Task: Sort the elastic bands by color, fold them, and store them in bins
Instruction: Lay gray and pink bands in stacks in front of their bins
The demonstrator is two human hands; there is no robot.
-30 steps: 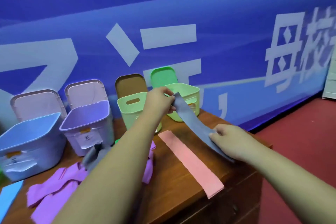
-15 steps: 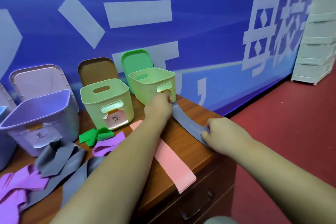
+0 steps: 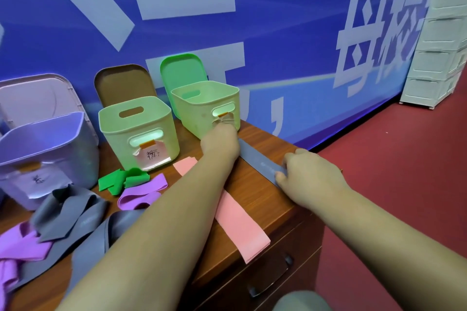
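Change, grey band: a second ago the grey band (image 3: 259, 162) hung in the air, stretched between both hands. It now lies flat on the bench (image 3: 255, 194), right of centre in the frame.
Change, view: far more of the white drawer unit (image 3: 434, 45) at upper right shows than a second ago.
Left grip (image 3: 221, 142): rests at the grey band's far end, just in front of the right green bin (image 3: 202, 106). The fingers are hidden behind the back of the hand, so spread or pinching cannot be told.
Right grip (image 3: 313, 174): fingers curled, thumb and fingertips pinching the grey band's near end by the bench's right edge.
Purple bin (image 3: 48, 149): left of frame, open, with a pale lid (image 3: 38, 93) propped behind it and a paper label on the front. Contents cannot be seen.
Middle green bin (image 3: 118, 131): open, with a brown lid (image 3: 123, 83) propped behind it and a paper label on the front. Only inner walls show.
Right green bin: open, with a green lid (image 3: 182, 70) propped behind it. Only inner walls show.
Pink band (image 3: 240, 225): flat on the bench, passing under the left forearm, near end overhanging the front edge.
Loose bands: a green band (image 3: 123, 179) is bunched just in front of the middle green bin, with a purple band (image 3: 144, 192) just beside it. Grey bands (image 3: 68, 212) are heaped at lower left, and more purple bands (image 3: 17, 247) lie in the lower-left corner.
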